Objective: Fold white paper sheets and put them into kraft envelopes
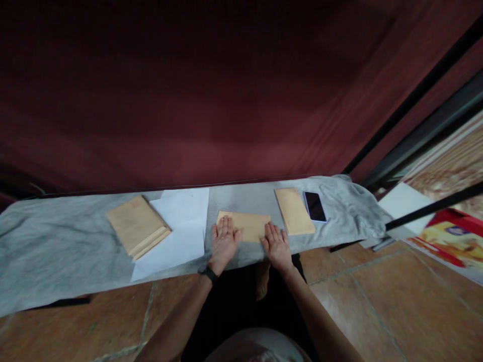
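Note:
A brown paper envelope [251, 226] lies flat on the grey cloth in front of me. My left hand [225, 241] rests on its left end, fingers stretched out and pointing away from me. On the right end, my right hand [276, 244] lies with its fingers extended across the edge. Just right of that hand is another brown envelope [296, 211], or a thin stack of them. To the left, a thicker stack of brown envelopes [138, 223] partly covers white paper sheets [183, 226].
A dark-screened phone [315, 206] lies near the right end of the cloth-covered narrow table [56, 241]. A dark red wall [226, 125] rises directly behind it. Black metal bars [407, 100] and a red-and-yellow box [453, 234] stand at right. Tiled floor shows below.

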### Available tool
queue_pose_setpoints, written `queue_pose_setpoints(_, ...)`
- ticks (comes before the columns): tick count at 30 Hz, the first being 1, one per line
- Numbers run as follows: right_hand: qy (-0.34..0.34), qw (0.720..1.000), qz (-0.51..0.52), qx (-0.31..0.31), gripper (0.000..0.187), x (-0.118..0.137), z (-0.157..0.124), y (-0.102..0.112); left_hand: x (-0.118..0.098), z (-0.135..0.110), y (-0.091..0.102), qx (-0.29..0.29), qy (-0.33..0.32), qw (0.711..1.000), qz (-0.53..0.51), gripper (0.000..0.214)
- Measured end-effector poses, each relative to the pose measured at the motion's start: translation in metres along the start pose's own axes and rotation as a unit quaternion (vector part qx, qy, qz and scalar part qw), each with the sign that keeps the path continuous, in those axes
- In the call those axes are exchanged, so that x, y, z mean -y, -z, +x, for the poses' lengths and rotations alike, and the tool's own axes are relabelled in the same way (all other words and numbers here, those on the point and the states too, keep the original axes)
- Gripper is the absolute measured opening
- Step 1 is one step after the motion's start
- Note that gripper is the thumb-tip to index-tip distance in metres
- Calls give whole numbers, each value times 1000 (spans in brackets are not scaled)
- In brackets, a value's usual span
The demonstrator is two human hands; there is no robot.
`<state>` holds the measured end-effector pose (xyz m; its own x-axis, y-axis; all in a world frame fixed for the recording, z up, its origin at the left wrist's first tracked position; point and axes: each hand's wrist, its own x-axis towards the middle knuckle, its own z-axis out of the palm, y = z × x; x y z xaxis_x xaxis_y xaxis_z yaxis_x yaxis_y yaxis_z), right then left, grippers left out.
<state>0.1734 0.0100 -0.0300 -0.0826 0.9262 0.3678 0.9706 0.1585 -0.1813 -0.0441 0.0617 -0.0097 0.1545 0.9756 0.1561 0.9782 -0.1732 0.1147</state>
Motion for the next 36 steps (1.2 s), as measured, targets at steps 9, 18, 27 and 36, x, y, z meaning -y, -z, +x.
queue_pose_setpoints(9,-8,1000,4,17,51,5,-12,9,11,31,39,-1,118,990,-74,48)
queue_pose_setpoints(18,-17,998,51,23,53,1,-12,12,39,43,44,46,225,895,-382,62)
queue_pose_setpoints(27,-40,960,275,44,44,-18,4,38,44,34,83,75,296,670,-677,33)
queue_pose_setpoints(36,-188,897,397,-40,43,-22,32,52,44,22,109,109,218,681,-690,16)
